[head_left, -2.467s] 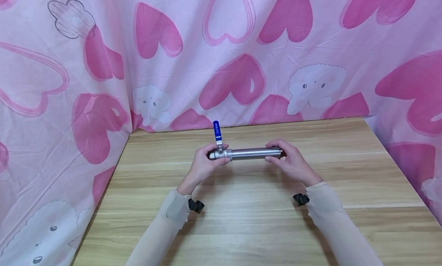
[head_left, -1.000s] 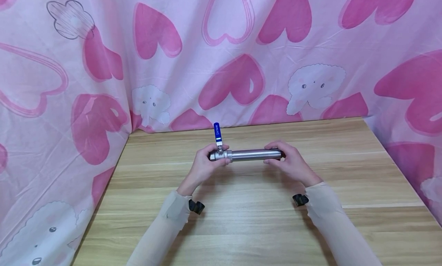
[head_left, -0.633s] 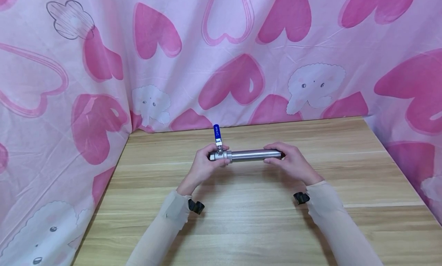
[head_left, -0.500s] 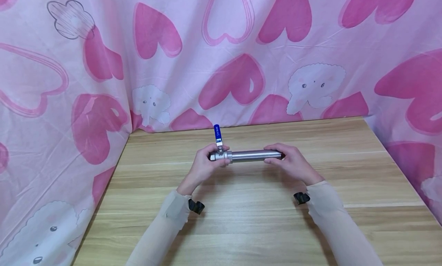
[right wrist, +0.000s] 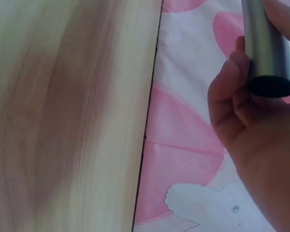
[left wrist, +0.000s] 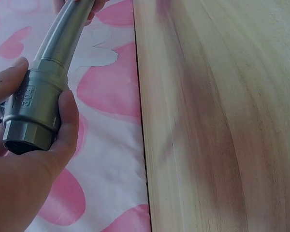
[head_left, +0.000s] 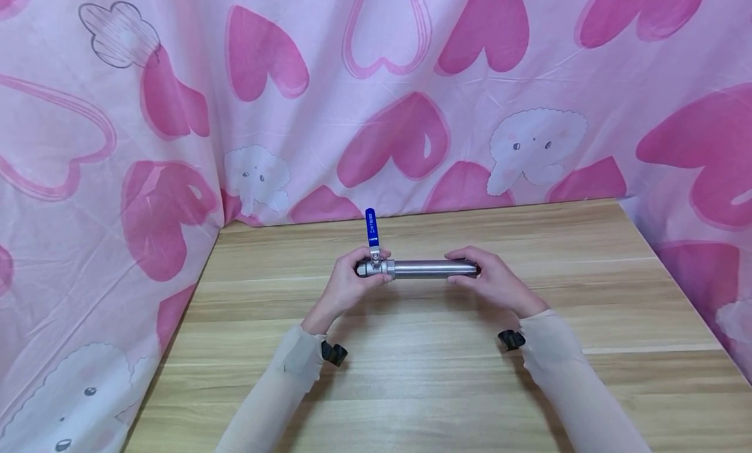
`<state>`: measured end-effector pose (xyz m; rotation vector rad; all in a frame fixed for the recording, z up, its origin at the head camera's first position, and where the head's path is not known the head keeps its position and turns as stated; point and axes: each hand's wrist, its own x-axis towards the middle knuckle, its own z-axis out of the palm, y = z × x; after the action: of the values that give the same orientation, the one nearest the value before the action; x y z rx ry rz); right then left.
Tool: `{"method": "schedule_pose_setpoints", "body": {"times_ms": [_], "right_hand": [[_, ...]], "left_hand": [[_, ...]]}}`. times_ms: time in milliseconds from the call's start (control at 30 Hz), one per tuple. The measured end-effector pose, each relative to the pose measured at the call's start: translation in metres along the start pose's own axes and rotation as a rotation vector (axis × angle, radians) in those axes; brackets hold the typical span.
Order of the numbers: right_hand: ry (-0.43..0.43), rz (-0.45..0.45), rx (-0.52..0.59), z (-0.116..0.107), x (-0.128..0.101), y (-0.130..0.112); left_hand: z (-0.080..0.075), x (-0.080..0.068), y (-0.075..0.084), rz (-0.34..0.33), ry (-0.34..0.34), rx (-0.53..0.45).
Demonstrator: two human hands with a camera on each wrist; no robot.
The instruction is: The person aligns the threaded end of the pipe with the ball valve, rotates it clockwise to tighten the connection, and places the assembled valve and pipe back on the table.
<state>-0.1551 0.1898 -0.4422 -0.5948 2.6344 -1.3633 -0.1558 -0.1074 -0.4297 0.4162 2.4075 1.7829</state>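
Note:
A steel ball valve (head_left: 376, 267) with a blue lever handle (head_left: 372, 228) is joined to a straight steel pipe (head_left: 431, 269), held level above the table. My left hand (head_left: 343, 282) grips the valve body, thumb on the near side and fingers on the far side. The raised mark "304" shows on the valve (left wrist: 31, 101) in the left wrist view. My right hand (head_left: 490, 280) grips the pipe's right end between thumb and fingers. In the right wrist view the pipe (right wrist: 268, 53) shows a dark open end. The lever points away from me and upward.
A wood-grain table (head_left: 423, 374) lies under both hands. Pink curtain with hearts (head_left: 393, 140) hangs behind it and along both sides. A small black device (head_left: 335, 353) sits at the left wrist, and another black device (head_left: 511, 339) at the right.
Both hands keep their grip on the joined valve and pipe. The pipe's right end has dropped slightly nearer to me, and the right hand has shifted a little left.

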Motion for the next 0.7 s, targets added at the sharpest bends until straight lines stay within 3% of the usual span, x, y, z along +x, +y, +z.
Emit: {"method": "schedule_pose_setpoints", "body": {"times_ms": [300,467,700], "right_hand": [[-0.108,0.020,-0.109,0.014,0.003,-0.002],[-0.107,0.034,-0.113,0.022,0.002,0.000],[-0.063,0.054,-0.090,0.028,0.003,0.004]], "left_hand": [[0.006,-0.001,-0.010,0.018,-0.035,0.063],[0.008,-0.001,-0.017,-0.020,-0.059,0.148],[0.007,-0.002,-0.026,-0.079,-0.153,0.236]]}}
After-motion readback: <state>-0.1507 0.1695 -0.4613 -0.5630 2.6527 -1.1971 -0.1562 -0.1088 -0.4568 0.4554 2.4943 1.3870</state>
